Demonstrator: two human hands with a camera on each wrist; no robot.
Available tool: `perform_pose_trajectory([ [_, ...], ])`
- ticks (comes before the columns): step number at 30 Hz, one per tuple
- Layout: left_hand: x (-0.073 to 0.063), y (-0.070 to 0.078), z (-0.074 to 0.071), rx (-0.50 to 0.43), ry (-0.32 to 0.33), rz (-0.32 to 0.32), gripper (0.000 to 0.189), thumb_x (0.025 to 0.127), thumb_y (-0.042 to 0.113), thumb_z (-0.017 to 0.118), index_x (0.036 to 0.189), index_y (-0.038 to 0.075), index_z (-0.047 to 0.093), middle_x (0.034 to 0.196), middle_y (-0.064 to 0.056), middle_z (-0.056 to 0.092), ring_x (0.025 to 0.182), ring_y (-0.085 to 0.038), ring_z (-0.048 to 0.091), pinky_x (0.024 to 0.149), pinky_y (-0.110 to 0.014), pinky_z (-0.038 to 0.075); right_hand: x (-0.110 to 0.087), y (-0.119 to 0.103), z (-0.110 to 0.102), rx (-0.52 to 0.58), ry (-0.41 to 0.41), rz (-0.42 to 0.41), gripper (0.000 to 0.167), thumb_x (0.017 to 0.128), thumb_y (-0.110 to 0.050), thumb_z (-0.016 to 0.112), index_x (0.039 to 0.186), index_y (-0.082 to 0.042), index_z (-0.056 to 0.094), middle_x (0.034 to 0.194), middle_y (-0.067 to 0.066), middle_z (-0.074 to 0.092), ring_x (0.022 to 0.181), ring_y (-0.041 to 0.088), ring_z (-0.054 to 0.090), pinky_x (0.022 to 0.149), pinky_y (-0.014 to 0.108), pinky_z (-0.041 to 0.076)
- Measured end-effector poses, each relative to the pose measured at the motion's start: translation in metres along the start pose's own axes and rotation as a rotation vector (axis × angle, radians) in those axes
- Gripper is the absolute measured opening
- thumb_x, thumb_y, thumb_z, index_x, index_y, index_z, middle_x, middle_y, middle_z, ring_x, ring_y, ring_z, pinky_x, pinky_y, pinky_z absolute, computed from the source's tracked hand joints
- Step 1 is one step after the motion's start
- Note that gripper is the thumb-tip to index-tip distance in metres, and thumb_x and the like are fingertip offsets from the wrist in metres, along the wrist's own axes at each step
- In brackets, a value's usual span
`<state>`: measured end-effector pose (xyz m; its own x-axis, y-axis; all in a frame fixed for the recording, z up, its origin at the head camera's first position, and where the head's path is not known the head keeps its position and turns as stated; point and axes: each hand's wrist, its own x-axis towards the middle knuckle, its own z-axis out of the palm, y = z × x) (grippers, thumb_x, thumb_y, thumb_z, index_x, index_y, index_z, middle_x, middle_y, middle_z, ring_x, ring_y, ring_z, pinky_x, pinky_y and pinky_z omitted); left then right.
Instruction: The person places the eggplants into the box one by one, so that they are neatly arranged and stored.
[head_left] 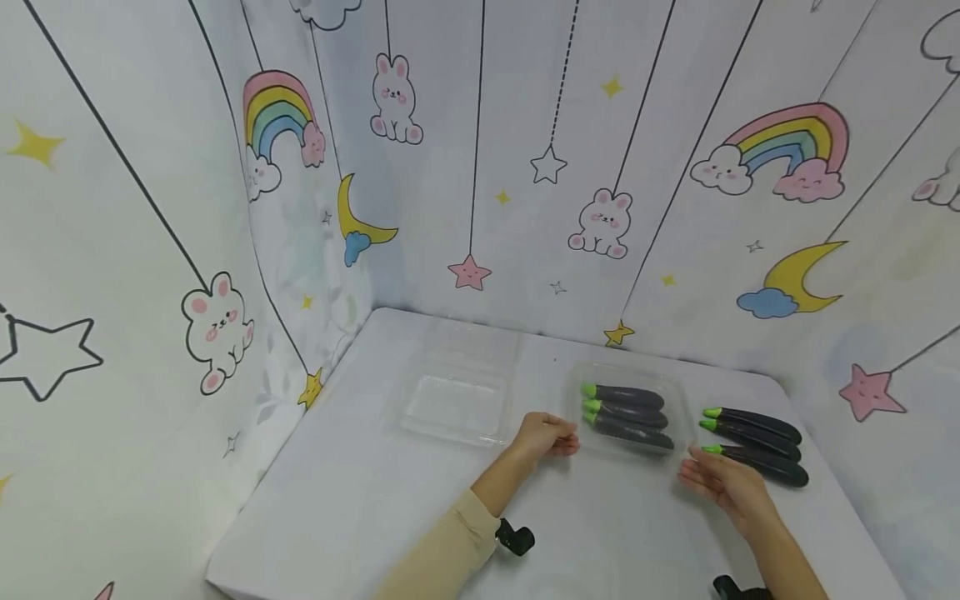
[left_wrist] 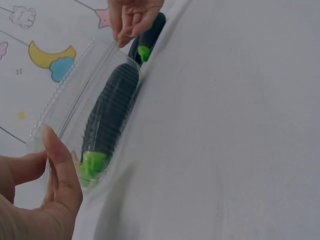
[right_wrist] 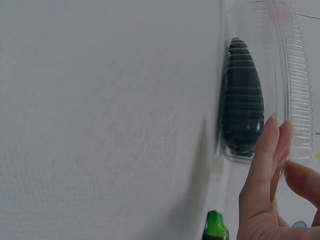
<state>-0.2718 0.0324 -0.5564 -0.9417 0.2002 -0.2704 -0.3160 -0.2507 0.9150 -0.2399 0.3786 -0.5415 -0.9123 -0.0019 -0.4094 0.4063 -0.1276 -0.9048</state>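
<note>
Right of the middle of the bench (head_left: 337, 500), towards its far edge, a clear container (head_left: 626, 372) carries three eggplants (head_left: 628, 412) side by side. Left hand (head_left: 545, 433) and right hand (head_left: 723, 483) pinch its rim between thumb and fingers at either end, probably to hold the thin plastic steady; three loose eggplants (head_left: 752, 439) lie by the right edge, perhaps within easy reach

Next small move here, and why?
Probably squeeze the near edge of the box together once more: the left hand and right hand pinch its near corners, it looks closed over three eggplants, and the pictures don't show whether that edge has snapped tight.
</note>
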Motion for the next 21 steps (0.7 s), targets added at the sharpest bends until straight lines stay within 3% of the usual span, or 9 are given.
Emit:
perform_pose_trajectory([
  [11, 0.024, 0.006, 0.010, -0.038, -0.016, -0.025, 0.011, 0.100, 0.002, 0.067, 0.109, -0.005, 0.067, 0.093, -0.017, 0.075, 0.082, -0.020, 0.076, 0.082, -0.034, 0.065, 0.014, -0.012, 0.001, 0.101, 0.068, 0.022, 0.021, 0.103, -0.010, 0.066, 0.090, -0.020, 0.079, 0.090, -0.002, 0.076, 0.091, 0.011, 0.075, 0.093, 0.032, 0.061],
  [17, 0.028, 0.007, 0.016, -0.060, -0.002, -0.027, 0.011, 0.099, -0.001, 0.068, 0.108, -0.006, 0.067, 0.091, -0.016, 0.074, 0.079, -0.018, 0.075, 0.083, -0.034, 0.065, 0.019, -0.015, 0.002, 0.192, 0.081, 0.023, 0.021, 0.102, -0.007, 0.068, 0.087, -0.017, 0.079, 0.088, 0.001, 0.077, 0.089, 0.013, 0.076, 0.091, 0.032, 0.062],
  [21, 0.029, 0.005, 0.017, -0.084, 0.003, -0.028, 0.017, 0.098, -0.002, 0.068, 0.113, -0.009, 0.065, 0.091, -0.016, 0.073, 0.079, -0.019, 0.075, 0.083, -0.035, 0.065, 0.018, -0.014, 0.003, 0.183, 0.087, 0.000, 0.021, 0.103, -0.006, 0.066, 0.088, -0.015, 0.078, 0.088, 0.002, 0.077, 0.089, 0.015, 0.076, 0.092, 0.034, 0.062],
])
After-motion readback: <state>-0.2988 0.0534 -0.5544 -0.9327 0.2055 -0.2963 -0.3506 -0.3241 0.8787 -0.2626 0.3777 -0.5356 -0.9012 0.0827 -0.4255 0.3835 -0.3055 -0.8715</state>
